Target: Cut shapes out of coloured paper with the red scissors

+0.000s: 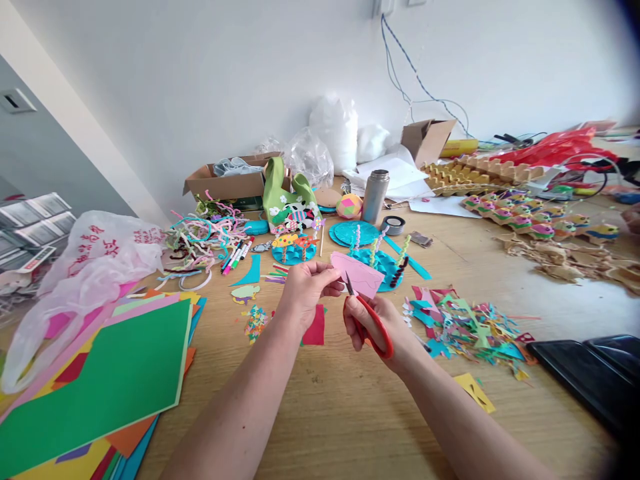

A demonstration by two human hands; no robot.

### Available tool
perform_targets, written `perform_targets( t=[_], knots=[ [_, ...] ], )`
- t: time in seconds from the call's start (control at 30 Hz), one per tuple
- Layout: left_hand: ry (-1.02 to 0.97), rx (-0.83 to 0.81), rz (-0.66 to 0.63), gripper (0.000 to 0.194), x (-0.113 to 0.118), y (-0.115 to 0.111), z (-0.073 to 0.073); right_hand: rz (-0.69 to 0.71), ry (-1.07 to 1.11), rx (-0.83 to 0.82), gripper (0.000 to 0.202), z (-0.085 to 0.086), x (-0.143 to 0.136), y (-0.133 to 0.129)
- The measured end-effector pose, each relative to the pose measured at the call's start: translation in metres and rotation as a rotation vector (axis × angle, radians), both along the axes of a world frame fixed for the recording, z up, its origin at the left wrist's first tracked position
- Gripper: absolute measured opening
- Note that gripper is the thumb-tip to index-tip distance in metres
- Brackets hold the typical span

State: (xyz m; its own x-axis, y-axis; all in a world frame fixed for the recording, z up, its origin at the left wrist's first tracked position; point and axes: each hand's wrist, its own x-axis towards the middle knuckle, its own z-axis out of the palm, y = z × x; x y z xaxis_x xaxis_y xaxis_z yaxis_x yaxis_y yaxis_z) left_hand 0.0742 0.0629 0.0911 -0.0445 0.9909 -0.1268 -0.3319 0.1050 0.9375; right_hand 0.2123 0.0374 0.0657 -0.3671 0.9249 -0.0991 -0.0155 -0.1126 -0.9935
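Between thumb and fingers, my left hand (pixel 311 288) pinches the left edge of a pink sheet of paper (pixel 361 272) that has a drawn outline on it. My right hand (pixel 383 330) grips red-handled scissors (pixel 379 331), their dark blades pointing up and left against the paper's lower edge. How far the blades are apart is hard to make out. Just beyond the paper stands a blue scalloped base (pixel 389 283) with twisted pipe cleaners upright on it. A red paper piece (pixel 314 327) lies under my left wrist.
Colored paper scraps (pixel 480 327) pile up at the right, near a black tray-like object (pixel 590 373). Stacked colored sheets (pixel 110 367) lie at the left, with pipe cleaners (pixel 210 230) behind. A metal bottle (pixel 375 197) and a green felt bag (pixel 290 200) stand farther back.
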Motion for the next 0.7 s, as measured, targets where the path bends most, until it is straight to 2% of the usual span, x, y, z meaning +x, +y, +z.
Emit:
perform_targets(
  t=[0.5,0.7],
  knots=[
    [0.007,0.017,-0.004,0.017,-0.001,0.000,-0.001,-0.002,0.011,-0.005,0.041,-0.007,0.000,0.002],
    [0.018,0.022,-0.045,0.022,-0.001,-0.001,-0.001,-0.004,0.025,0.007,0.040,-0.010,0.001,0.003]
  ],
)
